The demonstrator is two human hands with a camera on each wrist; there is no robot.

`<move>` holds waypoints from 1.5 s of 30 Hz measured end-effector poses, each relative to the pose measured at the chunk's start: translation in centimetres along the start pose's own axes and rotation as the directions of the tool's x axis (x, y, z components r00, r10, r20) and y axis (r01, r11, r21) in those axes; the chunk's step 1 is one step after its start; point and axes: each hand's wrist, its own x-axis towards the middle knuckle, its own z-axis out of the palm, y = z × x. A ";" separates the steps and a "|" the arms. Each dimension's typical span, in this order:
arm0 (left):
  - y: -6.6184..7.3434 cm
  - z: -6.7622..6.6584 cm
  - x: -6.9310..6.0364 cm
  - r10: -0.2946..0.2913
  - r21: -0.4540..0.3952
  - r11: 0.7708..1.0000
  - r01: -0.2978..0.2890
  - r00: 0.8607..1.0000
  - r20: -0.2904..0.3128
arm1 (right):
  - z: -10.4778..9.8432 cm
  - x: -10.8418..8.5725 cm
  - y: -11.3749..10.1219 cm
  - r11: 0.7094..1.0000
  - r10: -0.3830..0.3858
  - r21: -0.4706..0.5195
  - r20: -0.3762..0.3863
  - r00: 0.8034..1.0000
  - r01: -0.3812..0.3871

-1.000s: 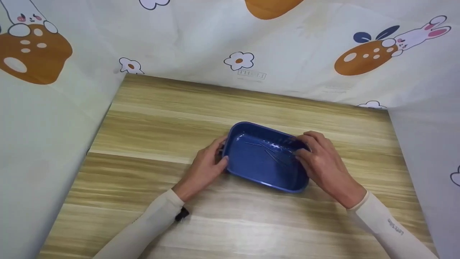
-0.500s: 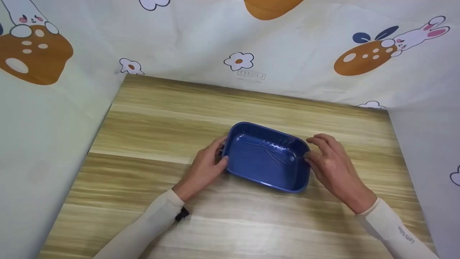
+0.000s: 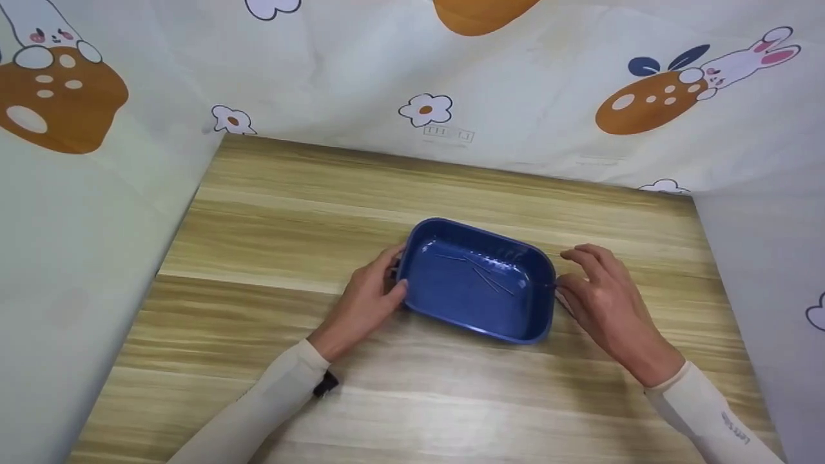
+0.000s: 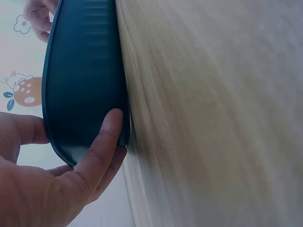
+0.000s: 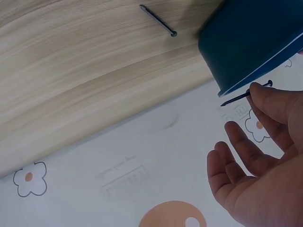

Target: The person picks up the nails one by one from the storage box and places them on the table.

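A blue rectangular plastic basin stands on the table, with several thin nails lying on its floor. My left hand holds the basin's left end, thumb at the rim and fingers against the outer wall, as the left wrist view also shows. At the right rim, my right hand pinches a dark nail between thumb and index finger, its other fingers loosely bent. Another nail lies on the table just outside the basin, partly covered by the right hand in the head view.
The wood-grain table is bordered at the back and sides by white sheeting printed with rabbits and flowers. A small black object shows at the left sleeve.
My right hand has drawn back to the right, from inside the basin to its right rim, and the nail in its fingers now shows. The left hand and basin stay nearly still.
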 end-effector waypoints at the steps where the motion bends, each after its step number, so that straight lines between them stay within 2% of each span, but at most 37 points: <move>1: 0.0 0.0 0.0 0.000 0.002 1.000 0.000 1.000 -0.001 | 0.0 0.0 0.1 1.000 0.001 0.002 -0.006 1.000 -0.001; 22: -0.1 0.0 0.0 0.011 0.017 1.000 -0.011 1.000 0.004 | 1.7 -2.0 1.8 0.999 0.019 0.026 -0.033 0.999 -0.018; 30: -0.1 0.0 0.0 0.000 0.007 1.000 0.000 1.000 0.004 | 2.3 -2.8 2.9 1.000 0.022 -0.014 -0.024 0.999 -0.023; 38: 0.0 -0.1 -0.1 0.003 0.012 1.000 -0.003 1.000 0.000 | 3.0 -3.8 4.2 0.993 0.055 -0.103 0.001 0.998 -0.055; 45: -0.2 0.0 0.0 0.019 -0.029 0.999 -0.018 1.000 0.013 | 3.5 -4.3 4.9 0.989 0.073 -0.132 0.014 0.997 -0.070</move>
